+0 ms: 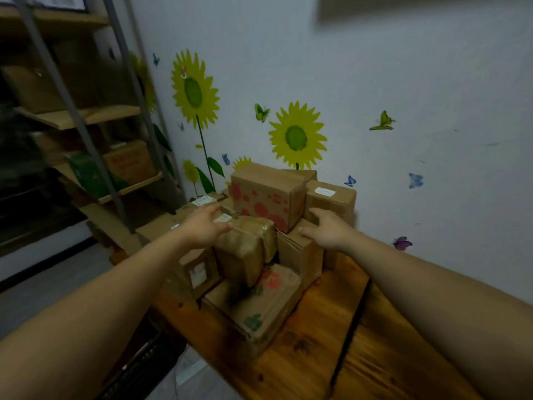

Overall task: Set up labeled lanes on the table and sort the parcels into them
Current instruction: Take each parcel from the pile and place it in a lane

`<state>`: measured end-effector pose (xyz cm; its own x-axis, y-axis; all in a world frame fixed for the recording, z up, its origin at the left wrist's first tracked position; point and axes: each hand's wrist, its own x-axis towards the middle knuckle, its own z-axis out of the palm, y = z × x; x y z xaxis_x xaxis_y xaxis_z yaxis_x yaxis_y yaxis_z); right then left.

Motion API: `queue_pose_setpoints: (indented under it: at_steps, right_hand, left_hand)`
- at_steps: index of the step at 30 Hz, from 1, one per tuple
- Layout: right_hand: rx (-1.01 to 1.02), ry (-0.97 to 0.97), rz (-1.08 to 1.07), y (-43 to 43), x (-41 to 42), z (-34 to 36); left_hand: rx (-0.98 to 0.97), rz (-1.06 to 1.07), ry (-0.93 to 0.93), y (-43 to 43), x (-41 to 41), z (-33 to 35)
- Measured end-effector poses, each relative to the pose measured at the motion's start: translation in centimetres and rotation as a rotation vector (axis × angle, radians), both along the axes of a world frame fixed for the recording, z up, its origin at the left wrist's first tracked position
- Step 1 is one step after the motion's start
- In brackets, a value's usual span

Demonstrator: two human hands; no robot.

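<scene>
Head view shows my left hand (pixel 206 229) resting on a taped brown parcel (pixel 245 249) that sits on top of the pile. Its fingers are spread and lie on the parcel's near top edge, but they do not look closed around it. My right hand (pixel 326 230) is open too, fingers apart, touching the top of a plain box (pixel 300 252) beside it. It holds nothing.

All the parcels are heaped at the far end of the wooden table (pixel 331 327), against the sunflower wall. I see no lanes or labels on the table yet.

I think the pile could tip. The taped parcel sits crooked on the ones under it, and if I pull it with one flat hand it may slide off. The red-spotted box (pixel 265 197) stands high behind it and could fall when its neighbours move.

All the boxes are shut, so I cannot tell what is inside. More boxes sit on the shelves (pixel 86 116) to the left.
</scene>
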<state>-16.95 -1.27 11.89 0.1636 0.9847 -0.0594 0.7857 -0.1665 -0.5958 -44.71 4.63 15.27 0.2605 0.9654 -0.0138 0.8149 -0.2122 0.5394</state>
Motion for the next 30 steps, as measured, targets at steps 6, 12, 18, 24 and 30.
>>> queue_pose_setpoints:
  at_steps: [6, 12, 18, 24, 30]
  right_hand:
    - [0.045, 0.128, -0.110, 6.5, -3.3, 2.0]
    - [0.055, 0.195, -0.350, 13.4, -3.3, 2.1]
    - [-0.041, 0.273, -0.474, 17.1, -1.9, 0.2]
    - [0.046, 0.438, -0.485, 14.8, -2.6, 0.4]
    - [0.323, 0.497, -0.412, 11.9, -7.4, 2.3]
  left_hand:
    - [-0.014, -0.007, -0.041, 7.6, -3.2, 1.5]
    - [-0.026, -0.016, -0.120, 15.1, -1.4, 1.1]
    - [-0.127, -0.037, -0.236, 21.8, 2.9, -0.8]
    - [-0.410, -0.083, -0.393, 22.7, 4.7, -2.4]
    - [-0.478, -0.102, -0.712, 21.4, 0.2, 0.0]
